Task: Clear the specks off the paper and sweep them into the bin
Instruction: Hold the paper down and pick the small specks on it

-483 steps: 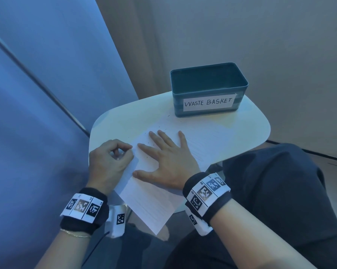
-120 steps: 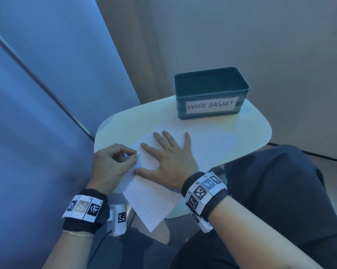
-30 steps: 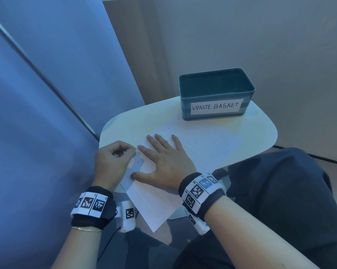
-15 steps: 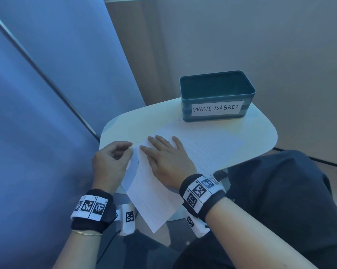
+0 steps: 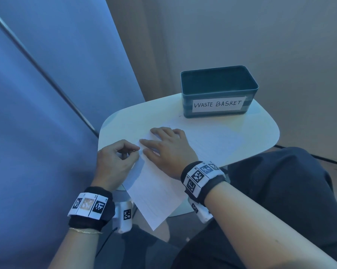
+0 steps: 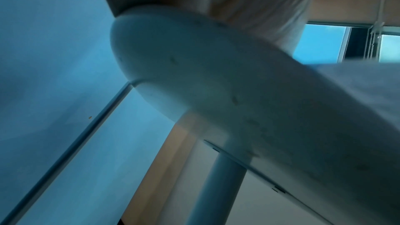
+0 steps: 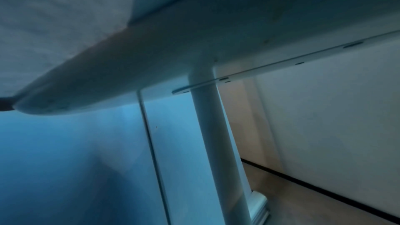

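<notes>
Sweeping specks: right hand (image 5: 166,150) flat, fingers extended, pressing white lined paper sheet (image 5: 183,152) on white rounded desk (image 5: 125,121). Left hand (image 5: 115,160) pinching sheet's 9 o'clock edge. Teal plastic waste basket (image 5: 218,90) at 1 o'clock. Keep edge lifted, brush toward basket; specks too small to see.

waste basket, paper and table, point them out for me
waste basket (image 5: 218,113), head view, front wall below the label.
paper (image 5: 159,195), head view, near part overhanging the table edge.
table (image 5: 128,121), head view, bare top at the far left.
</notes>
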